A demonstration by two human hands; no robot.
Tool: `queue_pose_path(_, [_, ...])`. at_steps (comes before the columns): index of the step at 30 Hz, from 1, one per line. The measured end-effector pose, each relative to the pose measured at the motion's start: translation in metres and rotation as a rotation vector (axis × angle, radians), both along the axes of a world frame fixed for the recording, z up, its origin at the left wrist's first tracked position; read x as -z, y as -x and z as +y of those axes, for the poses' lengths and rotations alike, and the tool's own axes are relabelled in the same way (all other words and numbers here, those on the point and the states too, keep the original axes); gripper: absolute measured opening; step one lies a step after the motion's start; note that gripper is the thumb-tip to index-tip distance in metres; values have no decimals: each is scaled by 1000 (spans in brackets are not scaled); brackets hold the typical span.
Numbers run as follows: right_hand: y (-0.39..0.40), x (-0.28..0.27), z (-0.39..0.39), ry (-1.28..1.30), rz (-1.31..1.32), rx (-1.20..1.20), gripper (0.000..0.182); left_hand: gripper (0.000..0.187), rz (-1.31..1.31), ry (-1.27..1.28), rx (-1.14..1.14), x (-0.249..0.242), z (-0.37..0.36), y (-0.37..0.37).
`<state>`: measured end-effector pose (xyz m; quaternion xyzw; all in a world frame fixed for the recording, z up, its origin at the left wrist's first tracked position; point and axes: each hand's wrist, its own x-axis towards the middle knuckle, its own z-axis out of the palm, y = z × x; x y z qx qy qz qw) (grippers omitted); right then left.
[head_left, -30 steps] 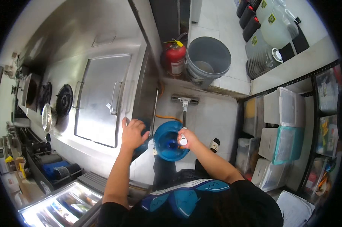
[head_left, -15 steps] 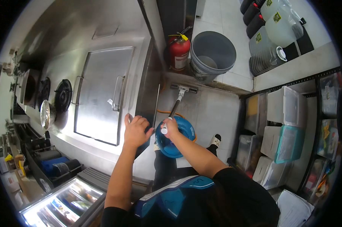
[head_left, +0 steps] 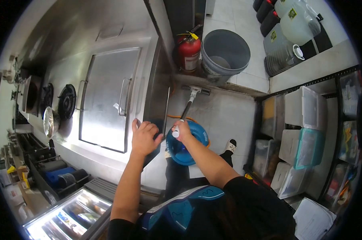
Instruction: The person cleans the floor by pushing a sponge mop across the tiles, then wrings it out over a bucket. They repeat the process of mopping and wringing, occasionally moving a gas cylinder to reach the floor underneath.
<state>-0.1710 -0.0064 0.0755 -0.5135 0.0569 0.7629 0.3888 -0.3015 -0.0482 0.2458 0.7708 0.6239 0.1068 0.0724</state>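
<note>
Right hand [head_left: 183,131] is wrapped tight around the top of the long black-handled floor squeegee [head_left: 187,107], its head down on the tiles by the grey plastic bin [head_left: 225,52]. Left hand [head_left: 144,138] lies open-fingered on the stainless steel counter edge [head_left: 151,96], apparently holding nothing. Round blue plastic bucket [head_left: 189,149] sits just below.

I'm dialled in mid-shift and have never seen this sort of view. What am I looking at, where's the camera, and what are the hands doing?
The one view comes from a camera worn on a person's head, looking down with a fisheye bend. There is no machine, only two bare hands. The right hand grips the white-capped top of a long floor squeegee, whose head rests on the tiled floor near a grey bin and a red fire extinguisher. A blue bucket sits below that hand. The left hand rests on the edge of the steel counter.
</note>
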Motion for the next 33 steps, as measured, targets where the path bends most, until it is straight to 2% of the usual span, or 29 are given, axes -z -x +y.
queue_pose_path(5, [-11,18,13,-10,59,-17,17,17,4,10,3,0,-3,0])
queue_pose_path(9, [-23,18,12,13,20,-89,13,15,21,21,-14,-2,-4,-1])
queue_pose_path(10, [-32,16,8,68,31,-169,13,15,18,12,-21,-3,-4,-2])
queue_pose_path(12, [-61,5,4,171,45,-328,15,14,15,-1,-34,-3,-1,-4])
queue_pose_path(15, [-111,13,3,144,-22,-372,6,14,16,11,-42,-4,-1,-5])
queue_pose_path(18, [-160,3,2,8,122,-421,8,14,22,11,-36,-5,0,-6])
queue_pose_path(20, [-198,10,-15,-41,127,-454,10,14,38,15,-29,-5,-1,-7])
queue_pose_path(22, [-222,3,-34,-41,40,-434,16,14,54,14,-29,-6,0,-9])
queue_pose_path(24, [-241,-38,-54,16,-137,-355,30,14,69,13,-32,-7,0,-11])
queue_pose_path(27, [-274,-49,-80,30,-174,-394,63,14,100,19,-19,-8,2,-14])
queue_pose_path(28, [-287,-41,-89,17,-114,-402,80,14,113,13,-19,-6,2,-13])
queue_pose_path(33, [-314,-13,-116,79,-232,-436,79,14,119,22,-31,-13,5,-24])
